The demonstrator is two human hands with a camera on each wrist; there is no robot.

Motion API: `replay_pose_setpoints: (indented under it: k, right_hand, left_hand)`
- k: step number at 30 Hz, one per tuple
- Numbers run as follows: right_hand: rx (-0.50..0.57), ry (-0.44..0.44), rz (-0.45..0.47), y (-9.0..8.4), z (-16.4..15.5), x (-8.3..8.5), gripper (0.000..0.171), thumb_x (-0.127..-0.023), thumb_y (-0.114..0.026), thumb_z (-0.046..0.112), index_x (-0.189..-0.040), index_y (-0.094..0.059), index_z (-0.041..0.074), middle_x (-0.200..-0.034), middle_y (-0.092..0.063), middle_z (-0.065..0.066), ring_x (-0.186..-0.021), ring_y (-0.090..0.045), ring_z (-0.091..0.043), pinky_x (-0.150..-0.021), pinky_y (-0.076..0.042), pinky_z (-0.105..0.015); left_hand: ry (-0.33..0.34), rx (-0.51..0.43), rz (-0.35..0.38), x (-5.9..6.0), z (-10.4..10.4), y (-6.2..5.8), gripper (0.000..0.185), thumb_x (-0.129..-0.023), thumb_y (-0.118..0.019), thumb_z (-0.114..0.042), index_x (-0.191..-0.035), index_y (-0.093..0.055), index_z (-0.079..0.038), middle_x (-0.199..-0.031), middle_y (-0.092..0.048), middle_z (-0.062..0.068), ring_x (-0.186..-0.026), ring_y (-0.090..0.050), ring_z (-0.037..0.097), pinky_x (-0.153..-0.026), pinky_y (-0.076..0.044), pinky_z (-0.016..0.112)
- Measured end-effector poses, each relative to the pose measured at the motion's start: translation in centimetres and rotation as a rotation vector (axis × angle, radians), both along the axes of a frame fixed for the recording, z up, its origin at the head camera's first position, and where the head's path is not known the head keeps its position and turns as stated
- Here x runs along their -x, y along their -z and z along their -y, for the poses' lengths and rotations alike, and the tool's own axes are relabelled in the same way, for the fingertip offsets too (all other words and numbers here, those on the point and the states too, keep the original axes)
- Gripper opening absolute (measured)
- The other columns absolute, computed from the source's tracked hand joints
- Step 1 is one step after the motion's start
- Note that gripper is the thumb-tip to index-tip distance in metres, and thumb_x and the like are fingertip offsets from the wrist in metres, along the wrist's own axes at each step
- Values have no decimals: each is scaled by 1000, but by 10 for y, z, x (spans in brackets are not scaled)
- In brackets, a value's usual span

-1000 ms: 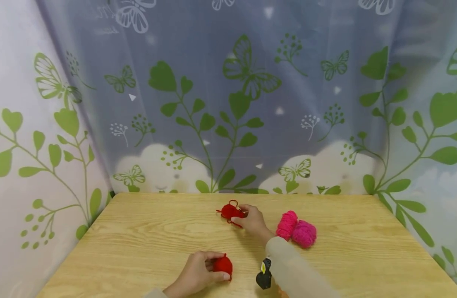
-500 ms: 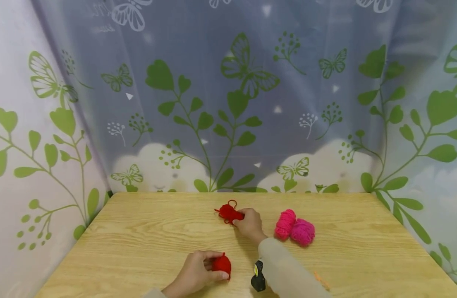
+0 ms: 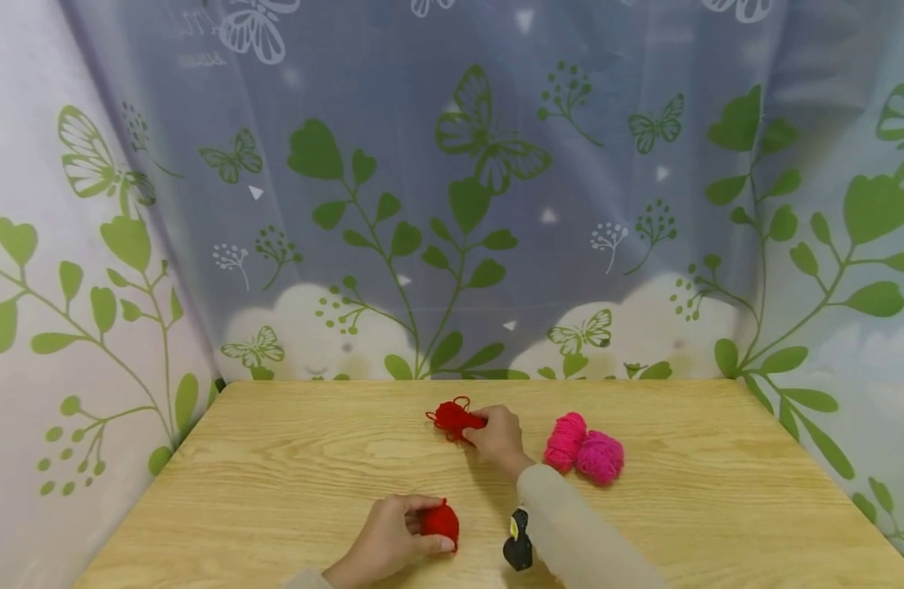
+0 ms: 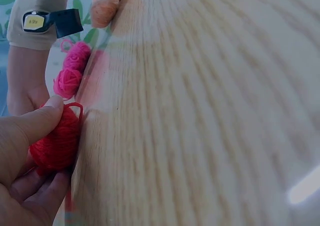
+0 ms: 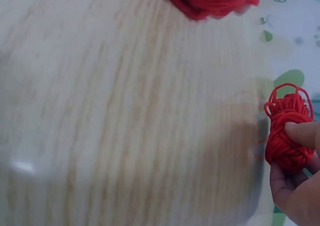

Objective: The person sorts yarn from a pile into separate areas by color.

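My left hand (image 3: pixel 385 536) grips a red ball of yarn (image 3: pixel 441 526) near the front of the table, thumb on the near side and fingers on the far side. In the left wrist view the thumb presses on the wound red yarn (image 4: pixel 57 143), and a loop of strand sticks up from it. Farther back, my right hand (image 3: pixel 498 442) holds one end of another red skein of yarn (image 3: pixel 452 419), which has loose loops at its far end. The right wrist view shows this skein (image 5: pixel 287 131) pinched between thumb and fingers.
Right of my right hand, a hot-pink skein (image 3: pixel 565 442) and a magenta skein (image 3: pixel 600 456) lie touching on the wooden table (image 3: pixel 290 458). The left wrist view also has an orange skein (image 4: pixel 106 6). A patterned curtain (image 3: pixel 452 245) stands behind the table.
My right hand and forearm have shifted only slightly, and the loose loops on its skein lie a little differently. An orange bit near the right sleeve is hidden now. The left hand stays put.
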State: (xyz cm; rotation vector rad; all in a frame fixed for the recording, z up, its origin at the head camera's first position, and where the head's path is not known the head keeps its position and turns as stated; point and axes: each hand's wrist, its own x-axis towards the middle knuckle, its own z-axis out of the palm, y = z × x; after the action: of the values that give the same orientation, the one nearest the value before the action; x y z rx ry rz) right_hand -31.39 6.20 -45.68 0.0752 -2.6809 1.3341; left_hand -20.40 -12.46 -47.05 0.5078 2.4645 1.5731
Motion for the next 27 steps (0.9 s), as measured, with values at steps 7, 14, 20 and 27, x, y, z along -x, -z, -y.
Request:
replay_pose_setpoints:
  k: [7, 14, 20, 27]
  right_hand:
    - [8, -66, 12, -15, -2, -5, 28, -81, -76, 9, -107, -71, -1, -104, -69, -14, -92, -65, -26, -74, -55, -35]
    - [38, -162, 34, -35, -8, -24, 26, -81, -76, 9, -104, -72, -2, -96, -71, -12, -81, -65, -18, -66, -55, -29]
    - [28, -200, 30, -43, -14, -41, 26, -81, -76, 9, -104, -72, -2, -94, -71, -11, -78, -65, -17, -65, -55, -28]
    - [35, -203, 39, -43, -17, -62, 27, -80, -77, 10, -103, -72, -2, -92, -71, -11, -75, -64, -15, -62, -54, -27]
  left_hand:
    - [2, 9, -9, 1, 1, 0, 54, -70, -86, -24, -113, -68, 4, -114, -66, 18, -94, -67, 24, -76, -57, 32]
    - [-4, 14, 11, 1, 0, 3, 55, -69, -86, -25, -114, -67, 3, -115, -66, 17, -95, -67, 24, -77, -57, 33]
    - [-1, 8, -15, 0, 0, 1, 53, -70, -85, -22, -114, -67, 3, -115, -66, 17, -94, -67, 24, -76, -57, 33]
    - [8, -17, -24, -1, 0, 2, 52, -71, -85, -18, -113, -67, 4, -114, -66, 17, -95, -67, 24, -77, -57, 33]
